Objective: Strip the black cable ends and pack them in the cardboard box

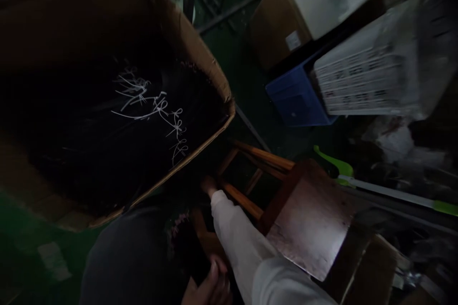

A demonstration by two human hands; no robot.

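Note:
At the bottom, my left hand (209,286) is closed around a dark bundle (189,248) with a ragged pinkish end, which looks like black hair or fibre. My right arm, in a pale sleeve, stretches forward past it. At its end my right hand (208,184) sits low beside a wooden stool's legs, close under the box's edge; its fingers are lost in the dark. On the left, a large open cardboard box (211,69) holds a mass of long black strands (107,152). Several white ties (157,105), knotted in loops, lie across those strands.
A wooden stool (311,219) lies or leans on the right. Beyond it are a green-handled grabber-like stick (390,193), a blue crate (298,97), a white slatted basket (379,74) and another carton (275,24). Dark metal bars (232,9) cross the back. The floor (21,243) is green.

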